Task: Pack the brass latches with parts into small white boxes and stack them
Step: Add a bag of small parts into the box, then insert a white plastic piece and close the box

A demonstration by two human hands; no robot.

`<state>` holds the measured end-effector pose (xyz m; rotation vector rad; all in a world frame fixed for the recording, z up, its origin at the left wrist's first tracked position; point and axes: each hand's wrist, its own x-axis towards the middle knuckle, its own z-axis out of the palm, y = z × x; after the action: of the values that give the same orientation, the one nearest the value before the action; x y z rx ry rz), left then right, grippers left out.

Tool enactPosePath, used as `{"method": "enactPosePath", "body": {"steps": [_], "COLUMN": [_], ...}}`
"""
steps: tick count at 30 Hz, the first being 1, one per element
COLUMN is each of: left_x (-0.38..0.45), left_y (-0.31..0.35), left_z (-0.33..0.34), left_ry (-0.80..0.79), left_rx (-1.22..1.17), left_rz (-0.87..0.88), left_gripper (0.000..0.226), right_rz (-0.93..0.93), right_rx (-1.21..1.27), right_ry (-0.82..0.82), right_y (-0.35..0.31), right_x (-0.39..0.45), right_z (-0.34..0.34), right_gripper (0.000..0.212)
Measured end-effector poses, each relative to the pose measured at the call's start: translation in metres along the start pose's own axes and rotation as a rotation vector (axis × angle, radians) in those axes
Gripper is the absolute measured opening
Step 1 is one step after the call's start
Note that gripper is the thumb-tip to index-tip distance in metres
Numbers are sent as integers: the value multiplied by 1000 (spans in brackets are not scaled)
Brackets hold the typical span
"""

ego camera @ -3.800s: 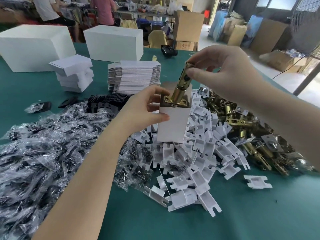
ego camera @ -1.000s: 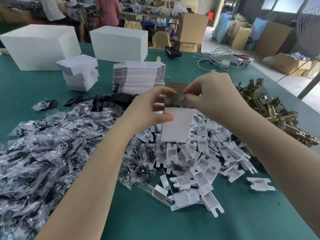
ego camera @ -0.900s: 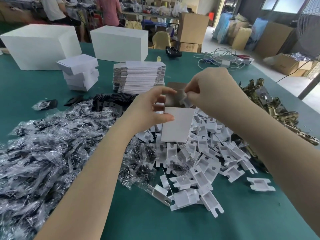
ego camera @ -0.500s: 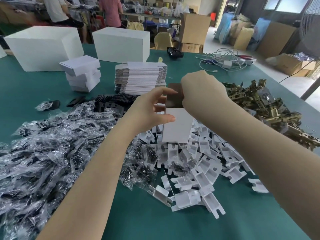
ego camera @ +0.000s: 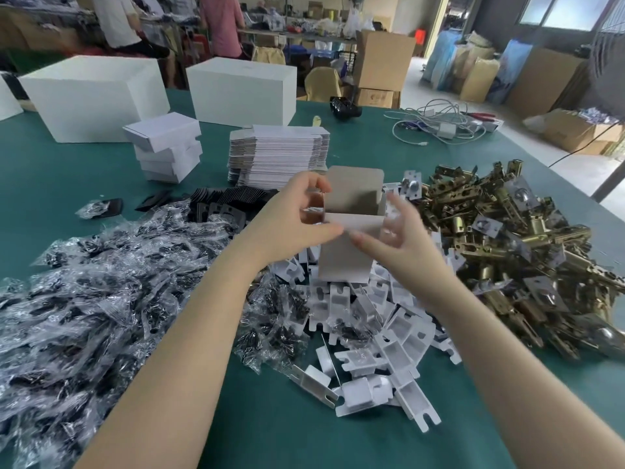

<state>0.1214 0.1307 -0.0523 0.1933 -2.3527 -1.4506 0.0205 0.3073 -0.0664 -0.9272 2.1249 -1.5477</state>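
Head view: left hand (ego camera: 291, 221) fingers pinching open white box (ego camera: 348, 245), right hand (ego camera: 395, 238) fingers spread at its edge

— How many big white cardboard cartons (ego camera: 91, 96) at the back?
— Two in full view. Four small closed white boxes (ego camera: 165, 147) stacked, one open small white box (ego camera: 348, 245) upright, one pile of flat white box blanks (ego camera: 277, 154).
— The brass latches (ego camera: 507, 231), white plastic inserts (ego camera: 372, 333), clear bagged parts (ego camera: 84, 299)?
— Heaps, uncountable.
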Motion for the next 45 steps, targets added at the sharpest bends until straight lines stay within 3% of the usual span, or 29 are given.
{"method": "enactPosePath", "body": {"steps": [3,6,8,10,13,15,18,21,32,35,39,42,45], "left_x": [1,33,60,76,75,68,66,62,54,51,48,43,43], "left_y": [4,1,-10,-33,-69,-77,-74,-67,-67,-65,-73,-83,-89], "left_z": [-13,-40,-61,-84,-107,-113,-122,-136,-142,-143,-154,-161,-167], "left_ry": [63,393,533,433,40,-130,-32,-55,5,-21,35,128,418], "left_rx": [-205,-167,-1,378,1105,1322,1227,1220,1128,1153,1006,912,891], "left_rz": [-19,-27,-114,-254,-617,-709,-664,-655,-793,-756,-735,-703,-551], "left_gripper": [44,4,24,25,41,56,52,43,50,51,51,26,17], "right_rz": [-27,-123,-147,-153,-168,-183,-187,-180,-187,-187,-191,-193,-198], "right_rx": [84,171,193,190,182,170,157,157,169,168,169,167,170], "right_ry": [30,107,107,111,124,132,138,134,131,131,128,127,129], "right_y": [33,49,52,54,56,55,55,56,60,61,62,62,63], "right_x": [0,1,0,-2,-3,-2,-1,-2,-1,-1,0,0,0], "right_z": [18,27,29,29,31,31,31,31,31,31,31,31,31], "right_gripper": [47,36,36,36,37,37,37,38,39,40,40,42,42]}}
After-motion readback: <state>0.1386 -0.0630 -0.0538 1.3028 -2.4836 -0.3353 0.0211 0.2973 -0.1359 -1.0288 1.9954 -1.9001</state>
